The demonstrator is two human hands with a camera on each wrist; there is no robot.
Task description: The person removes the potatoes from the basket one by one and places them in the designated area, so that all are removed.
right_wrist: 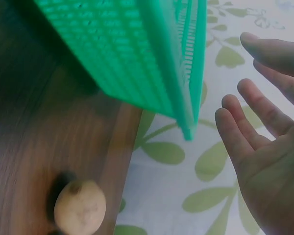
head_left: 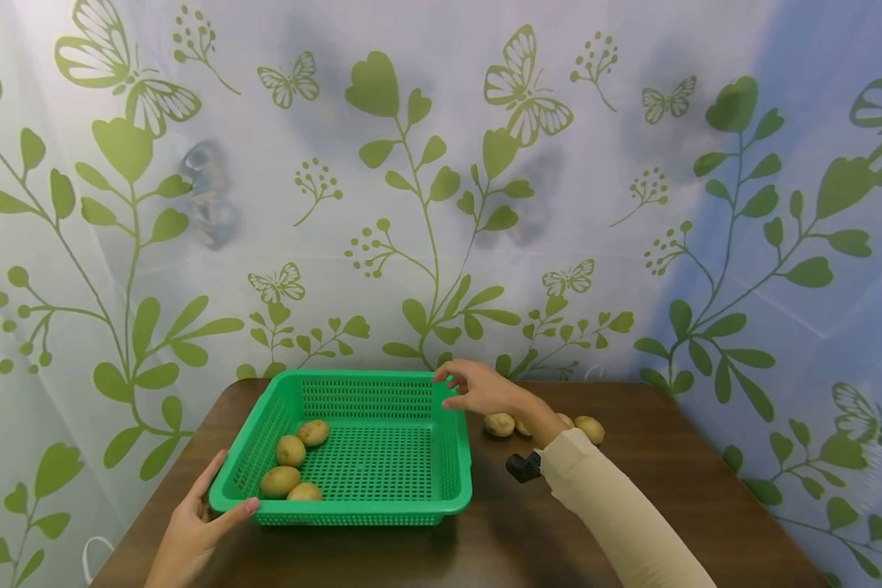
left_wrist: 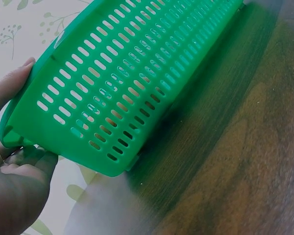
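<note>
A green plastic basket (head_left: 353, 507) with slotted sides is on the brown table, and several potatoes (head_left: 290, 451) lie along its left side. My left hand (head_left: 191, 527) holds the basket's near left corner. In the left wrist view, the thumb lies over the rim and the fingers curl beneath it. Above the far right part of the basket's rim is my right hand (head_left: 481, 388), with nothing in it. The right wrist view shows its fingers (right_wrist: 257, 105) loosely bent and apart from the basket. More potatoes (head_left: 499, 424) lie on the table to the right, partly hidden by the right forearm.
The wooden table (head_left: 676, 490) extends right of the basket, up to a white curtain (head_left: 441, 204) with green leaves and butterflies behind it. A small black device (head_left: 523, 467) is at the right wrist. At lower left, a white cable (head_left: 91, 551) shows beside the table.
</note>
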